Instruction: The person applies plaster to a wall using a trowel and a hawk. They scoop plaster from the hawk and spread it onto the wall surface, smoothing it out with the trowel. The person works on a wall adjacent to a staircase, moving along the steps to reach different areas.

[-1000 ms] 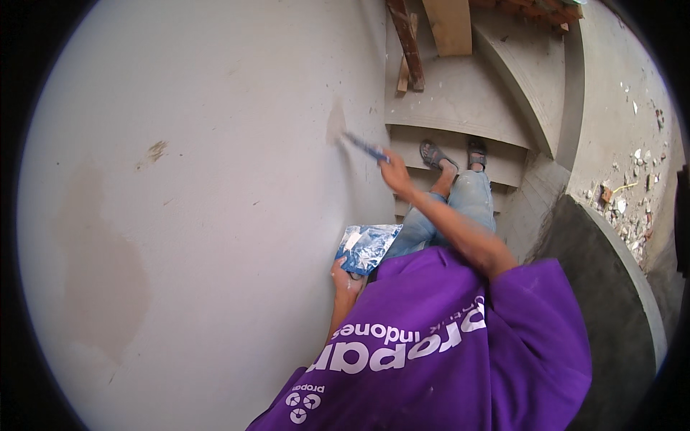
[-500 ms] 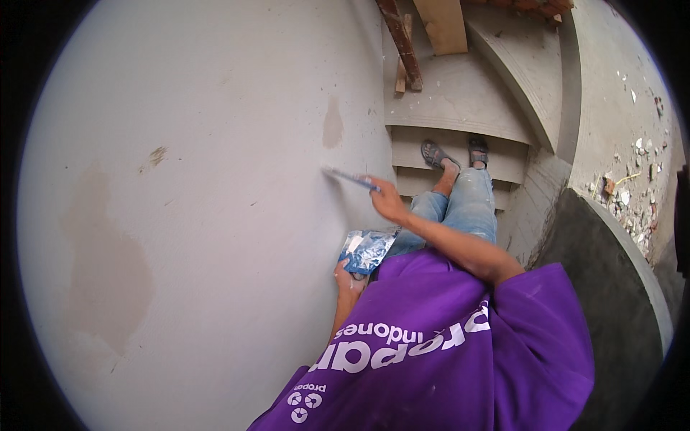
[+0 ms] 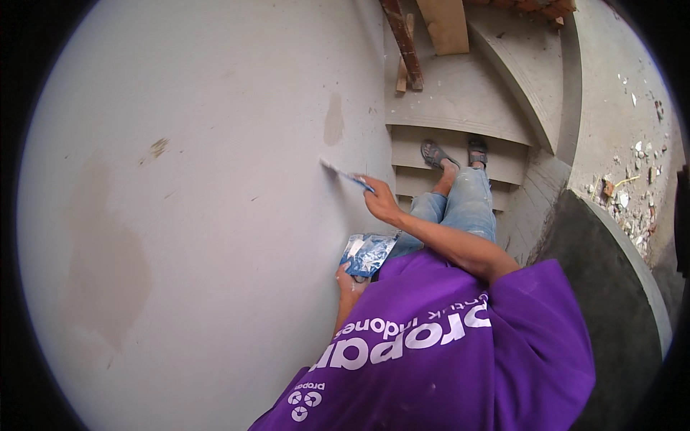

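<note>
My right hand (image 3: pixel 381 201) is wrapped round the blue handle of a putty knife (image 3: pixel 348 177). Its blade end meets the pale grey wall (image 3: pixel 244 287), just below a small beige patch (image 3: pixel 333 122). Lower down, close to my waist, my left hand (image 3: pixel 348 279) grips a flat blue palette (image 3: pixel 368 255) by its near edge. White paste is smeared across the palette's top. Part of my left hand's grip is hidden beneath it.
A larger beige patch (image 3: pixel 108 258) and brown scuffs (image 3: pixel 154 149) mark the wall. My sandalled feet stand on concrete stairs (image 3: pixel 460 93). Wooden boards (image 3: pixel 442 29) lean farther up. Rubble (image 3: pixel 640 179) lies on the right, beyond a dark curved surface (image 3: pixel 604 316).
My right hand has shifted slightly left and up along the wall with the putty knife. My left hand and the palette have barely moved.
</note>
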`<state>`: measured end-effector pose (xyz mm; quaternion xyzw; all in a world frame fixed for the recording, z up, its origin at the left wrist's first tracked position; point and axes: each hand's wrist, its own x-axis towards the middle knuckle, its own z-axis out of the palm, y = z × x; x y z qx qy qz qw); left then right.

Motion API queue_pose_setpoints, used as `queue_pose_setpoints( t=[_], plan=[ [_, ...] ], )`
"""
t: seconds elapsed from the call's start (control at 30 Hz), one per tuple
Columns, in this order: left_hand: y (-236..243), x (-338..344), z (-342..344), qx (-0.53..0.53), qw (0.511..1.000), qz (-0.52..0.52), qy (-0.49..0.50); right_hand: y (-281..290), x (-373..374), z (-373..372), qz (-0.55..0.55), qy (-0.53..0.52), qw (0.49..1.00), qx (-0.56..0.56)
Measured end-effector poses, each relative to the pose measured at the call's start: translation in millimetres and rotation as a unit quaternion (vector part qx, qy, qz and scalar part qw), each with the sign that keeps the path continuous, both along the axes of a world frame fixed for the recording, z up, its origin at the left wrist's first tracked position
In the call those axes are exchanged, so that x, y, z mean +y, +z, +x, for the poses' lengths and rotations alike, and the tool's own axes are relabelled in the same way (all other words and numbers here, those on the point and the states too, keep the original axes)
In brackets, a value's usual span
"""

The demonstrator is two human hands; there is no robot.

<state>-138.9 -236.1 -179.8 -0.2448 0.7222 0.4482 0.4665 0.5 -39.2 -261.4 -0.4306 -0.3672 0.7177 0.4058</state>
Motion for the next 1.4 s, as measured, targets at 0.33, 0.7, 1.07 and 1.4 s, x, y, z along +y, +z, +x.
queue_pose_setpoints(
  t=[0.33, 0.7, 1.07, 1.4],
  plan=[
    [-11, -6, -10, -0.051, 0.998, 0.036, -0.015, -19, 84, -25, -0.091, -0.086, 0.991, -0.053],
    [-4, 1, -4, -0.043, 0.997, 0.062, -0.017, -7, 19, 16, -0.035, -0.023, 0.996, -0.078],
    [-1, -2, -7, -0.014, 0.999, 0.013, -0.029, -104, 150, 13, 0.072, -0.055, 0.991, -0.099],
    [9, 13, 3, -0.031, 0.999, -0.007, -0.005, -64, 20, 5, 0.091, -0.023, 0.995, -0.033]
  ],
)
